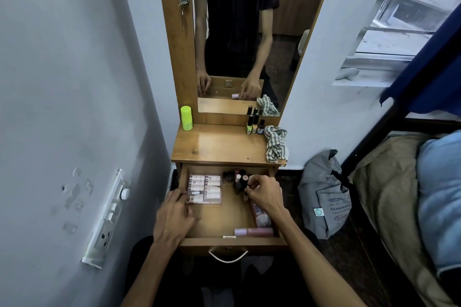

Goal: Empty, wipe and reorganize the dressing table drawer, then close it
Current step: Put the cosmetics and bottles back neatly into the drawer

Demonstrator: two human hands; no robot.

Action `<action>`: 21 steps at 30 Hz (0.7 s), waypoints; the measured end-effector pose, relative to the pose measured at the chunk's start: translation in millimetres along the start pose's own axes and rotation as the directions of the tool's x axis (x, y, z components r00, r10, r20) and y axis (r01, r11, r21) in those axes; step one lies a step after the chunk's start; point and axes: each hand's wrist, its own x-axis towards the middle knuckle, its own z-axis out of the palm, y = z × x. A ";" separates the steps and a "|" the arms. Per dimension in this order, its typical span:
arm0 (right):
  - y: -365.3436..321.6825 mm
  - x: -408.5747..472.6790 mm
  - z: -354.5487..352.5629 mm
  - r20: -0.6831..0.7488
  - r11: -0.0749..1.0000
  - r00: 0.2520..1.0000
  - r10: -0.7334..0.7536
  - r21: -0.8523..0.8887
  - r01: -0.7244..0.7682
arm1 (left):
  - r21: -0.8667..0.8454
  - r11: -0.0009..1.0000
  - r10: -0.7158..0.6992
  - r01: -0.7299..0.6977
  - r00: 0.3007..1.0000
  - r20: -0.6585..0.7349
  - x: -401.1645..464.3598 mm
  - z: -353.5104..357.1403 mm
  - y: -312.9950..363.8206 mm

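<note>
Now I see the dressing table [219, 147] with its drawer [232, 240] pulled fully out below the top. On the top lies a checked cloth [275, 144] at the right edge. Inside the drawer, pale tubes [205, 188] lie in rows at the left. My left hand [174, 217] rests on the drawer's left wall, fingers curled and touching those tubes. My right hand [265, 194] pinches something small among the dark bottles [239, 182]; the hand hides it, so I cannot tell what.
</note>
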 end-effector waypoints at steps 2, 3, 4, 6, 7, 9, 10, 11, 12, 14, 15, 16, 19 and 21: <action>0.5 -0.2 2.1 -0.013 1.000 1.000 0.005 0.013 -0.005 | -0.001 1.000 0.003 -0.003 1.000 -0.004 0.0 -0.4 0.4; 0.8 -0.2 3.2 -0.018 1.000 1.000 0.008 0.023 -0.007 | 0.001 1.000 0.005 -0.005 1.000 -0.004 0.1 -0.3 0.1; 0.9 0.3 4.4 -0.024 1.000 1.000 0.008 0.031 -0.008 | 0.006 1.000 0.006 -0.006 1.000 -0.002 0.2 -0.2 -0.4; 2.3 1.3 6.5 -0.021 0.999 1.000 0.011 0.035 -0.010 | 0.010 1.000 0.007 -0.007 1.000 0.003 0.1 -0.1 -0.7; 2.8 1.5 6.4 -0.022 0.999 1.000 0.011 0.032 -0.010 | 0.009 1.000 0.009 -0.009 1.000 0.001 0.1 0.0 -0.5; 2.9 2.9 3.6 -0.049 0.999 0.999 0.005 0.037 -0.003 | 0.007 1.000 0.008 -0.008 1.000 -0.003 -0.4 -0.5 -0.2; 1.8 4.7 -0.4 -0.074 0.998 0.997 0.002 0.056 0.002 | 0.008 1.000 0.010 -0.010 1.000 -0.004 -0.3 -0.7 0.1; 0.0 7.5 -5.2 -0.110 0.997 0.994 -0.008 0.079 0.016 | 0.009 1.000 0.013 -0.013 1.000 -0.005 -0.2 -0.7 -0.1; -3.2 11.3 -11.1 -0.148 0.994 0.989 -0.026 0.105 0.041 | 0.009 1.000 0.015 -0.015 1.000 -0.007 -0.2 -0.9 -0.3; -12.2 22.6 -25.6 -0.233 0.982 0.970 -0.075 0.154 0.113 | 0.009 1.000 0.019 -0.018 1.000 -0.006 0.4 -0.3 -0.8; -17.7 30.1 -32.9 -0.278 0.976 0.956 -0.091 0.168 0.142 | 0.010 1.000 0.020 -0.020 1.000 -0.002 0.7 0.2 -1.1; -24.2 38.4 -40.8 -0.318 0.971 0.943 -0.097 0.176 0.159 | 0.011 1.000 0.021 -0.021 1.000 0.001 0.7 0.5 -1.3; -45.7 68.1 -61.0 -0.378 0.970 0.923 -0.077 0.184 0.157 | 0.005 1.000 0.016 -0.016 1.000 0.000 0.3 0.8 -1.0; -57.1 90.2 -69.4 -0.385 0.976 0.921 -0.059 0.170 0.133 | -0.001 1.000 0.008 -0.008 1.000 -0.002 -0.7 0.3 0.5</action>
